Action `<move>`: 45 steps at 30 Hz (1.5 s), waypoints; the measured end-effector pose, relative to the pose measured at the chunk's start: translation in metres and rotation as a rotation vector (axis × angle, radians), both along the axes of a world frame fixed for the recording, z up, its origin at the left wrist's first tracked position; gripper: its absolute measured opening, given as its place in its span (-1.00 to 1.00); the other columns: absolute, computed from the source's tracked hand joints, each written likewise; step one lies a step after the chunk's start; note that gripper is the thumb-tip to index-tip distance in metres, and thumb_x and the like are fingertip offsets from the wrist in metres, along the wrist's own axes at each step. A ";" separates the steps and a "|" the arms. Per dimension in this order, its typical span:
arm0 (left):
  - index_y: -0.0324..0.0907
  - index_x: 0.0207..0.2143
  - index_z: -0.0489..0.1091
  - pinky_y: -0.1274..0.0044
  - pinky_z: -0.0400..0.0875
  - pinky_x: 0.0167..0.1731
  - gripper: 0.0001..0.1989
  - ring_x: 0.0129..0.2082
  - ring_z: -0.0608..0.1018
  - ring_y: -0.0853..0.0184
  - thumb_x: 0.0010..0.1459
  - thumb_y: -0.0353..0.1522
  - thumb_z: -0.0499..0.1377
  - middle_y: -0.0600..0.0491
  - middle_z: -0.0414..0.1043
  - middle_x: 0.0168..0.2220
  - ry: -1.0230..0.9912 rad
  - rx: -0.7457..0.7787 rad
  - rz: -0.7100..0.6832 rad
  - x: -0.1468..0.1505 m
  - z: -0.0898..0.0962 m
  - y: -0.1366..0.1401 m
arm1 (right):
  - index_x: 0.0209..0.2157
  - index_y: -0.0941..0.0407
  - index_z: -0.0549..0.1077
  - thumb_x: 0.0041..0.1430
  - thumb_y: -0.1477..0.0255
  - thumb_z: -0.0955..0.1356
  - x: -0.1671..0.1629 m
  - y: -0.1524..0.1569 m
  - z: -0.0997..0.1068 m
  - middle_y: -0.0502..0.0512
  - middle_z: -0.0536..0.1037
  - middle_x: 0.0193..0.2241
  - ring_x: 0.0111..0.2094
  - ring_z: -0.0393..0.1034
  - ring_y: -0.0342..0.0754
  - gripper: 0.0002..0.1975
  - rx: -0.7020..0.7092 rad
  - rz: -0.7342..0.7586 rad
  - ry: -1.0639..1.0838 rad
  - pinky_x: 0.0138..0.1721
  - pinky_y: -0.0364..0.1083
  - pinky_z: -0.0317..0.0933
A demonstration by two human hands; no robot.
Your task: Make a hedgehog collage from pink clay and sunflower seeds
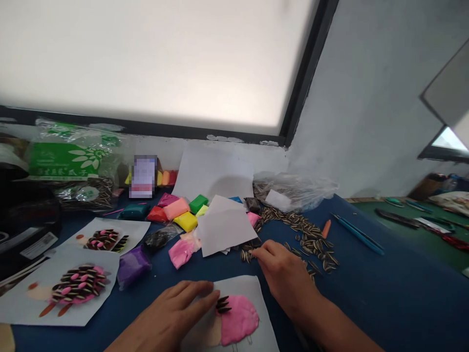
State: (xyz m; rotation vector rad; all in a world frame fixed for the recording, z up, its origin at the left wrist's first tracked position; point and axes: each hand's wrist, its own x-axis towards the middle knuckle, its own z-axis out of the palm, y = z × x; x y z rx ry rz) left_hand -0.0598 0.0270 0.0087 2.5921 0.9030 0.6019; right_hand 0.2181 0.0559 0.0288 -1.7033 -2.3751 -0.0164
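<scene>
White wall point(366, 93) and a dark-framed window point(154, 63) bound the far side of the blue table point(395, 298). Work sheet point(244, 284): located directly before me, its lower edge cut off by the view. Pink clay point(240, 322) forms a rounded body on this sheet; several dark seeds point(224, 305) project from its upper left part.

My left grip point(179, 308) rests on the left part of the sheet, fingers extended and loosely spread, closed around no object; the fingertips lie just beside the dark seeds. My right grip point(280, 269) is at the near edge of the loose striped seeds point(309, 231), thumb and fingers drawn together; I cannot tell whether a seed is between them. This grip conceals part of the pile.

Surrounding items: an orange stub point(326, 228) lies against the pile, with a slim blue tool point(361, 235) to its right. Behind the pile is a clear plastic bag point(308, 189). Loose white paper point(225, 227) overlaps the coloured packets point(176, 209) and obstructs the view of some. To the left, a purple packet point(134, 266) touches the front decorated sheet point(84, 313); a rear decorated sheet point(136, 230) lies beyond. Farther back stands a printed green bag point(66, 159).
</scene>
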 end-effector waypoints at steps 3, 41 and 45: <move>-0.02 0.30 0.31 0.34 0.49 0.07 -0.23 0.12 0.56 0.08 0.03 -0.62 0.03 -0.04 0.47 0.23 -0.018 0.078 0.070 0.002 -0.009 0.005 | -0.17 0.15 0.61 0.31 0.71 0.31 0.001 0.004 0.002 0.16 0.54 -0.23 -0.22 0.47 0.05 -0.73 -0.004 -0.015 -0.011 -0.21 -0.04 0.33; -0.15 0.08 0.44 0.28 0.51 -0.12 -0.53 -0.04 0.57 0.05 0.16 -0.56 0.02 -0.11 0.55 0.08 -0.047 0.301 0.144 0.020 -0.040 0.011 | -0.15 0.13 0.57 0.34 0.60 0.25 -0.008 -0.024 0.022 0.01 0.48 -0.32 -0.33 0.43 -0.13 -0.74 -0.622 0.228 0.796 -0.25 -0.13 0.32; -0.14 0.09 0.43 0.28 0.51 -0.09 -0.54 -0.03 0.58 0.06 0.22 -0.56 -0.02 -0.10 0.55 0.08 -0.058 0.309 0.152 0.020 -0.038 0.011 | -0.14 0.13 0.58 0.33 0.54 0.28 -0.010 -0.024 0.019 0.02 0.48 -0.32 -0.32 0.48 -0.12 -0.77 -0.710 0.243 0.985 -0.20 -0.09 0.36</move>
